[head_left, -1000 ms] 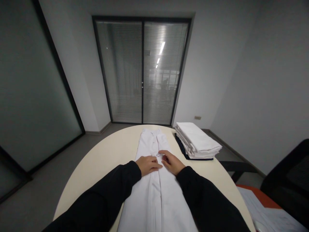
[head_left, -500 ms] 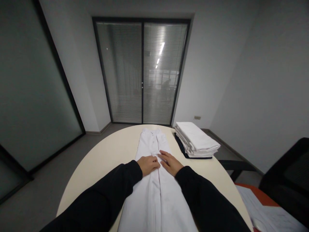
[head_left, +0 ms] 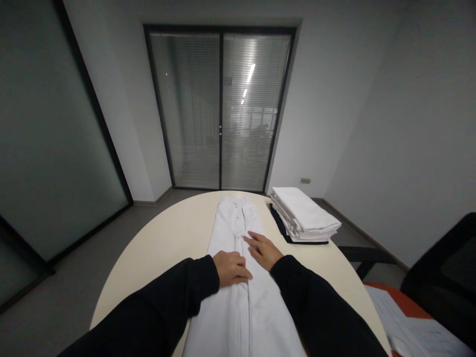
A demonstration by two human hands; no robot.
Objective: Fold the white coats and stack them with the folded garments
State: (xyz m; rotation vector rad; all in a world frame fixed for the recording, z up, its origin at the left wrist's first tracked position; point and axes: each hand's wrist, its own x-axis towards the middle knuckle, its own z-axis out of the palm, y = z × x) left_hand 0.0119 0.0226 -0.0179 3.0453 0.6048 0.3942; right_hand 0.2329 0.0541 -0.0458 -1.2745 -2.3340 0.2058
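Note:
A long white garment with a buttoned front point(head_left: 226, 317) lies flat on a round cream table, its narrow end with small buttons pointing away from me. My left hand point(head_left: 232, 269) rests on its front strip, fingers stretched to the right across the edge of the fabric. Just beyond and to the right, my right hand point(head_left: 264, 251) lies on the cloth with fingers spread, the fingertips touching the strip below the buttons. The fabric under both palms is hidden.
At the table's point(head_left: 156, 248) back right is a stack of folded white cloth point(head_left: 303, 210) with dark cloth point(head_left: 278, 223) beneath it. A black chair point(head_left: 446, 267) stands to the right, with papers point(head_left: 412, 322) on its orange seat. Glass doors with blinds point(head_left: 219, 109) face me.
My left hand has slid a little toward me along the front strip, and its fingers have straightened. My right hand stays in nearly the same place on the cloth.

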